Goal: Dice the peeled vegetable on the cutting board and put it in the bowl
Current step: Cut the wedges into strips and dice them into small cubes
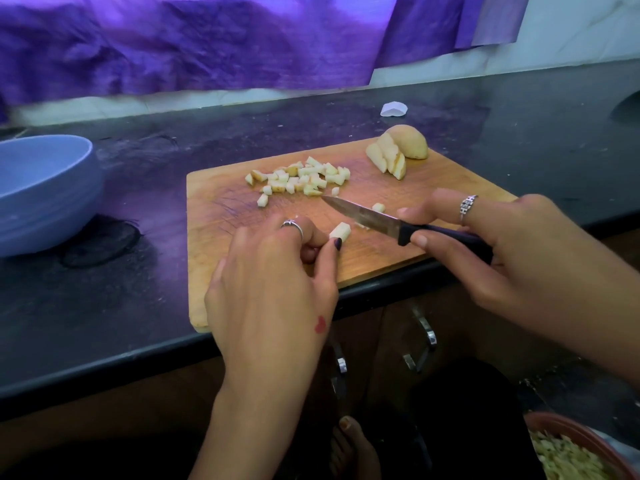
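Pinching a veg stick [340, 231] w/ left hand [273, 289] on cutting board [221, 216]; right hand [512, 251] grips knife [381, 221], diced pile [299, 178] behind.

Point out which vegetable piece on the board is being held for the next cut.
The short stick at the left hand fingertips, beside the knife blade. The diced pile and uncut slices lie farther back, untouched.
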